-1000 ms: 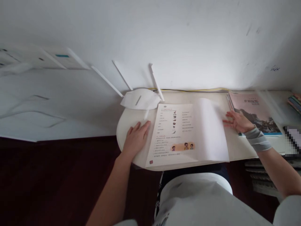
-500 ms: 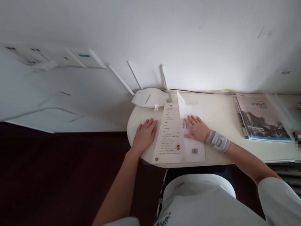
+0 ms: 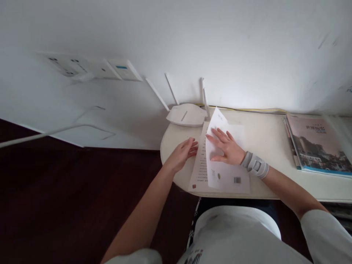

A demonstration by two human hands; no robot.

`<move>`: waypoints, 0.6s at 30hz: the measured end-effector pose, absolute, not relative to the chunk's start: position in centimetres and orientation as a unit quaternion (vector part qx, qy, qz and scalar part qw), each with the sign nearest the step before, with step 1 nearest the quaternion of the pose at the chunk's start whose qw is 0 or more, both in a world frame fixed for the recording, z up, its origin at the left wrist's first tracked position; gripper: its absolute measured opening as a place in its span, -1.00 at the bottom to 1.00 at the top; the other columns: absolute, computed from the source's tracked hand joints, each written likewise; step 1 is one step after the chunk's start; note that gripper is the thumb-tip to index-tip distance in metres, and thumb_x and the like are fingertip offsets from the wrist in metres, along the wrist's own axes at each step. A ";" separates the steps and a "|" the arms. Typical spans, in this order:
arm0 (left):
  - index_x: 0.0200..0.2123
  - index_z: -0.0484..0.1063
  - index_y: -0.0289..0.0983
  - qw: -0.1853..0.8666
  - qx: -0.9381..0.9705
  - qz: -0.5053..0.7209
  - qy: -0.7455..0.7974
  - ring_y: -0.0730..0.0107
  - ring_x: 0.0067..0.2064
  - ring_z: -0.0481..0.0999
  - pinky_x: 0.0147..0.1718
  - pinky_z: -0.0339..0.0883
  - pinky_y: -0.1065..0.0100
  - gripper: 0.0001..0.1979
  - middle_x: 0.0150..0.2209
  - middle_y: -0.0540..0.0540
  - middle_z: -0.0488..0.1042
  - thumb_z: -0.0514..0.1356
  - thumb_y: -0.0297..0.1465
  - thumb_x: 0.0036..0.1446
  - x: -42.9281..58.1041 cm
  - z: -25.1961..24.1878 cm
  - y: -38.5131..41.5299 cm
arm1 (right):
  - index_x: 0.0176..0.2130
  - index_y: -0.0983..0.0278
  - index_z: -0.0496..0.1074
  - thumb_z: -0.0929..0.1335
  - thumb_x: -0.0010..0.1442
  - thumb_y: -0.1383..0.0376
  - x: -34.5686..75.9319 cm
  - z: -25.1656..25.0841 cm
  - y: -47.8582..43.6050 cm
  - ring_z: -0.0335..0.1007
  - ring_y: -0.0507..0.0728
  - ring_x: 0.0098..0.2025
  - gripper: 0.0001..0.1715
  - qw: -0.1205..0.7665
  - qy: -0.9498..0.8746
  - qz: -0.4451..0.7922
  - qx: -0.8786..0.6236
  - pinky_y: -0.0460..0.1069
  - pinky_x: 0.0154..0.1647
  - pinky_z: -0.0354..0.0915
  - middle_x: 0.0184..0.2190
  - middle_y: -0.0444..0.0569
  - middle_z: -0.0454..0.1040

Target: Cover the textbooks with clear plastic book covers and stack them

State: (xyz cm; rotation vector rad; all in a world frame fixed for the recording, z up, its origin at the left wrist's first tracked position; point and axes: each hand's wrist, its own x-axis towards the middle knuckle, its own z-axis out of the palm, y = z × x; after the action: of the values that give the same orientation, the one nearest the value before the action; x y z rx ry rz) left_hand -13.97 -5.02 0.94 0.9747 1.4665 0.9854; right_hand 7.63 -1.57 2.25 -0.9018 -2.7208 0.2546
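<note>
A thin booklet (image 3: 229, 179) lies partly open near the rounded left end of the white table, a barcode at its lower right. One raised white leaf (image 3: 216, 172) leans leftward over the printed page (image 3: 199, 176). My right hand (image 3: 229, 148), fingers spread, presses against that leaf; a grey band circles the wrist. My left hand (image 3: 183, 154) is at the left edge of the printed page, turned on its side with fingers extended and nothing in them. Whether its fingertips touch the paper I cannot tell.
A white router (image 3: 187, 115) with upright antennas stands at the back left by the wall. Yellow and black cables run along the table's back edge. A stack of books (image 3: 319, 143) lies at the right. Wall sockets (image 3: 93, 69) and a loose white cable are at the left.
My right hand has pushed the white leaf leftward, over part of the printed page. The left hand has lifted from lying flat and turned onto its side. The view has shifted slightly left.
</note>
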 end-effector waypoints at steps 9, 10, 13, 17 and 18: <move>0.02 0.29 -0.38 0.633 0.394 0.410 0.525 0.15 -0.01 0.44 -0.10 0.35 0.21 -0.41 0.01 -0.34 0.40 0.01 -0.01 0.15 -10.1 0.4 -5.1 | 0.32 0.30 -0.15 0.09 0.18 -0.19 9.0 1.5 -1.7 -0.39 0.30 0.35 -0.06 0.032 -0.959 0.106 -0.261 0.31 0.26 -0.29 0.33 0.17 -0.25; 0.06 0.26 -0.36 0.600 0.424 0.408 0.542 0.13 0.03 0.41 -0.07 0.34 0.20 -0.42 0.07 -0.34 0.35 0.06 -0.05 0.14 -10.1 0.2 -5.0 | 0.32 0.34 -0.16 0.08 0.19 -0.18 9.2 1.4 -1.5 -0.38 0.28 0.35 -0.05 0.033 -0.958 0.111 -0.264 0.28 0.27 -0.27 0.33 0.18 -0.25; 0.14 0.18 -0.30 0.498 0.511 0.388 0.584 0.10 0.16 0.27 0.05 0.23 0.16 -0.41 0.21 -0.31 0.17 0.14 -0.14 0.10 -10.2 -0.2 -4.7 | 0.31 0.44 -0.15 0.09 0.19 -0.17 9.8 1.4 -1.2 -0.34 0.26 0.35 -0.02 0.041 -0.949 0.119 -0.288 0.20 0.29 -0.19 0.32 0.23 -0.22; 0.19 0.11 -0.29 0.493 0.525 0.387 0.576 0.08 0.20 0.21 0.07 0.20 0.15 -0.37 0.24 -0.33 0.10 0.11 -0.12 0.12 -9.3 -0.2 -3.2 | 0.27 0.43 0.00 0.15 0.20 -0.11 11.5 1.3 -0.8 -0.20 0.27 0.32 -0.11 0.072 -0.944 0.102 -0.305 0.18 0.27 -0.09 0.30 0.24 -0.08; 0.20 0.07 -0.31 0.506 0.509 0.394 0.574 0.07 0.20 0.20 0.03 0.24 0.16 -0.34 0.25 -0.36 0.08 0.11 -0.12 0.12 -9.0 -0.1 -2.6 | 0.25 0.40 0.06 0.17 0.20 -0.09 12.3 1.2 -0.6 -0.17 0.27 0.32 -0.15 0.094 -0.937 0.091 -0.323 0.18 0.26 -0.07 0.29 0.23 -0.04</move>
State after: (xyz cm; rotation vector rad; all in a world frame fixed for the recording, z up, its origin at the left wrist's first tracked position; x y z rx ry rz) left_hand -9.00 -2.58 -0.14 1.2288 1.3844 0.9491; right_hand 12.33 -0.58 1.23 -0.9571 -2.7810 0.2695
